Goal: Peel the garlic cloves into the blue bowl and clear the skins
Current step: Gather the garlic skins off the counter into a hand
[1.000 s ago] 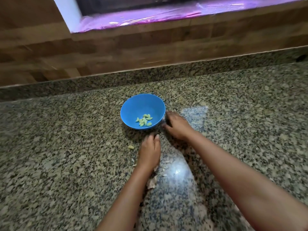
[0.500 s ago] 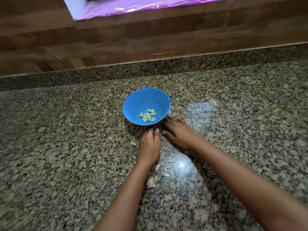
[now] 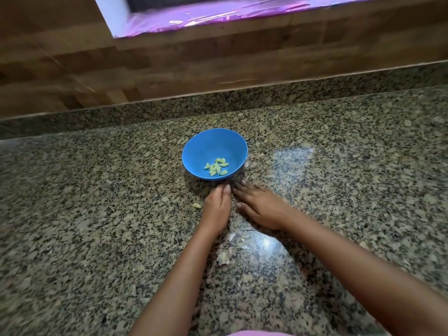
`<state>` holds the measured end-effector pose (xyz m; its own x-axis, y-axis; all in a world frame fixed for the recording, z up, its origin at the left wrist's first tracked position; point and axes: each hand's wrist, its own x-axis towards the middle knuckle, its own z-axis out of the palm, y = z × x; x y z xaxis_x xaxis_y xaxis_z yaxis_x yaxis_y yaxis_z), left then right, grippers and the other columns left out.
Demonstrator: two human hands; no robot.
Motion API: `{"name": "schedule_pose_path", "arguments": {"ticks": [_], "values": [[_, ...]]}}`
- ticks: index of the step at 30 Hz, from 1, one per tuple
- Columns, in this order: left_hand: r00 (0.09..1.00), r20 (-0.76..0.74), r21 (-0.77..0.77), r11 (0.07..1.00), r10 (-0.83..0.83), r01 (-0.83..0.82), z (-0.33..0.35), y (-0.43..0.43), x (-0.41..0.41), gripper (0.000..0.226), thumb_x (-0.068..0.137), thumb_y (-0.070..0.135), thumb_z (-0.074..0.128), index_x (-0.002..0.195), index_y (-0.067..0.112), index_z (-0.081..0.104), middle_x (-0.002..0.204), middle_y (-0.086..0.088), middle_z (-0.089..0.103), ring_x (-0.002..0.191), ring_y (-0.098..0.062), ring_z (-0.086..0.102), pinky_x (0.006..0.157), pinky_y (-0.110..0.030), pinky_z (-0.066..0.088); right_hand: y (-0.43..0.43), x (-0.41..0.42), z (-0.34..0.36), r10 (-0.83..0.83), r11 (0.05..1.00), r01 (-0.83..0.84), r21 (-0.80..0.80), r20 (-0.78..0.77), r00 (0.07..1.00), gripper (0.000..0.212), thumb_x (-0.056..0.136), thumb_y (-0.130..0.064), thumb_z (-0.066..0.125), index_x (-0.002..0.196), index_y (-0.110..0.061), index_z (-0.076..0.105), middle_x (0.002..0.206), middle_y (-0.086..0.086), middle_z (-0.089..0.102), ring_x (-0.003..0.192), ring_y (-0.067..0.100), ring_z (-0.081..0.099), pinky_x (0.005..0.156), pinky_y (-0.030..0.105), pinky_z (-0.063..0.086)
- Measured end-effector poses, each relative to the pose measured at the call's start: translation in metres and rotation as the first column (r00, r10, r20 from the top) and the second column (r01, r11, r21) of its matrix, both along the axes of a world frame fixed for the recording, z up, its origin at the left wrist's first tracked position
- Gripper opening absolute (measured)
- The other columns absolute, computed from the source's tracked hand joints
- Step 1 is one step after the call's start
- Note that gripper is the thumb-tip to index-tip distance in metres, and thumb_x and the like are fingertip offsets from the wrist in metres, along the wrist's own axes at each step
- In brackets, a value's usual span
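The right hand [image 3: 260, 209] is sliding back from the side of the blue bowl [image 3: 201, 146], where it was a second ago. It's now coming in close beside the left hand [image 3: 217, 209], just in front of the bowl's near rim. The left hand is barely shifting, and the bowl is staying put on the counter [image 3: 97, 214]. That's reading as a sweep: the peeling looks all but done, and the hands seem to be turning to the skins.

The right hand is lying flat, palm down, its fingers [image 3: 242, 191] stretched straight and pressing on the stone, gripping nothing. The left hand is standing on its edge like a wall, fingers together and gently curved, thumb on top. It's holding nothing that I can see, though whatever is under the palm is hidden.

Inside the bowl, a small heap of peeled garlic cloves [image 3: 216, 166] is sitting toward the near side, with bare blue showing around it. One stray clove [image 3: 196, 205] is lying on the counter just left of the left hand, outside the bowl; I can't tell whether it's peeled. The papery skins [image 3: 224, 256] are lying scattered behind the hands, between the two wrists. My guess is this sweep is missing them and another pass, nearer the body, will be needed.
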<state>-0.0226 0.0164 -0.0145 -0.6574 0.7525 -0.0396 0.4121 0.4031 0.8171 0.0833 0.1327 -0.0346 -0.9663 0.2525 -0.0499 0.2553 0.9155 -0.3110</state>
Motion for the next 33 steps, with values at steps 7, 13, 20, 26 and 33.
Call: {"name": "schedule_pose_path", "arguments": {"ticks": [7, 13, 20, 26, 33], "values": [[0.999, 0.045, 0.008, 1.0, -0.004, 0.004, 0.001, -0.017, 0.003, 0.044, 0.101, 0.033, 0.031, 0.122, 0.001, 0.052, 0.116, -0.024, 0.058, 0.111, -0.036, 0.054, 0.091, -0.044, 0.044, 0.009, -0.019, 0.011, -0.177, 0.983, 0.179, -0.027, 0.065, 0.982, 0.064, 0.097, -0.05, 0.021, 0.149, -0.013, 0.015, 0.156, 0.007, 0.01, 0.144, 0.019, 0.006, 0.116, 0.038, 0.005], [0.993, 0.119, 0.068, 0.998, -0.025, 0.017, 0.0, -0.031, 0.001, 0.038, 0.101, 0.031, 0.032, 0.123, 0.01, 0.055, 0.119, -0.007, 0.061, 0.112, -0.017, 0.055, 0.09, -0.028, 0.043, -0.033, -0.002, 0.003, 0.074, 0.997, -0.074, -0.021, -0.001, 0.997, 0.057, 0.099, -0.046, 0.017, 0.148, -0.017, 0.02, 0.155, 0.003, 0.019, 0.144, 0.015, 0.009, 0.117, 0.037, 0.004], [0.988, 0.156, 0.153, 0.988, 0.006, -0.03, -0.006, -0.059, 0.007, 0.042, 0.102, 0.032, 0.029, 0.134, 0.013, 0.048, 0.135, -0.002, 0.052, 0.123, -0.009, 0.046, 0.097, -0.019, 0.035, -0.061, 0.039, -0.001, -0.124, 0.987, 0.126, -0.1, 0.03, 0.992, 0.105, 0.069, -0.088, 0.008, 0.148, -0.021, -0.01, 0.15, -0.004, -0.018, 0.137, 0.006, -0.012, 0.111, 0.028, -0.008], [0.925, 0.367, 0.278, 0.938, 0.095, -0.207, -0.011, -0.085, 0.014, 0.043, 0.102, 0.029, 0.026, 0.129, 0.006, 0.051, 0.131, -0.009, 0.055, 0.124, -0.018, 0.049, 0.105, -0.029, 0.038, -0.096, 0.022, 0.002, -0.121, 0.983, 0.129, -0.132, 0.072, 0.99, 0.103, 0.071, -0.085, 0.008, 0.147, -0.018, -0.012, 0.152, 0.0, -0.02, 0.14, 0.01, -0.014, 0.107, 0.028, -0.013], [0.877, 0.461, 0.341, 0.886, 0.132, -0.313, -0.013, -0.122, 0.013, 0.047, 0.102, 0.034, 0.022, 0.124, 0.009, 0.055, 0.122, 0.001, 0.059, 0.116, -0.012, 0.055, 0.093, -0.014, 0.042, -0.107, 0.037, -0.003, -0.222, 0.975, 0.223, -0.013, 0.079, 0.972, 0.094, 0.081, -0.077, 0.015, 0.146, -0.017, -0.018, 0.15, 0.001, -0.025, 0.139, 0.012, -0.018, 0.111, 0.031, -0.01]]}}
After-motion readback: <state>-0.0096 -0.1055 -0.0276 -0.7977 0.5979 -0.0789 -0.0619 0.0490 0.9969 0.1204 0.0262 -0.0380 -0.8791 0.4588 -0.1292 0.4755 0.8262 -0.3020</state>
